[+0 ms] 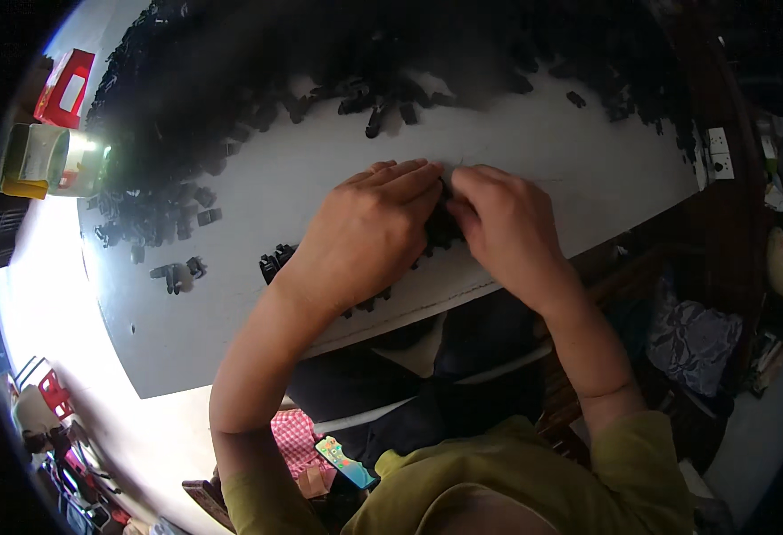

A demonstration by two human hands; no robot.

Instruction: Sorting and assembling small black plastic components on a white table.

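A heap of small parts (320, 62) lies on the table (552, 152) behind both hands, scattered parts (155, 218) left.

- Table top (320, 169): plain pale grey, unpatterned, washed to near white at its left edge.
- Heap of small parts (231, 80): uniformly black, glossy in places.
- Small parts (440, 227) between the left hand (369, 232) and the right hand (503, 223): black.
- Loose parts (177, 276) at the left of the table top: black.
- Sleeves (534, 464): solid olive-yellow.
- Cloth (298, 441) below the table edge: pink-and-white check.
- Strip (345, 462) beside it: turquoise with multicoloured print.
- Box (63, 89), upper left: red with a white panel.
- Container (48, 160) below it: white and pale green, yellow base.
- Socket plate (720, 153), right edge: white.
- Fabric (690, 343), lower right: grey-blue, crumpled.
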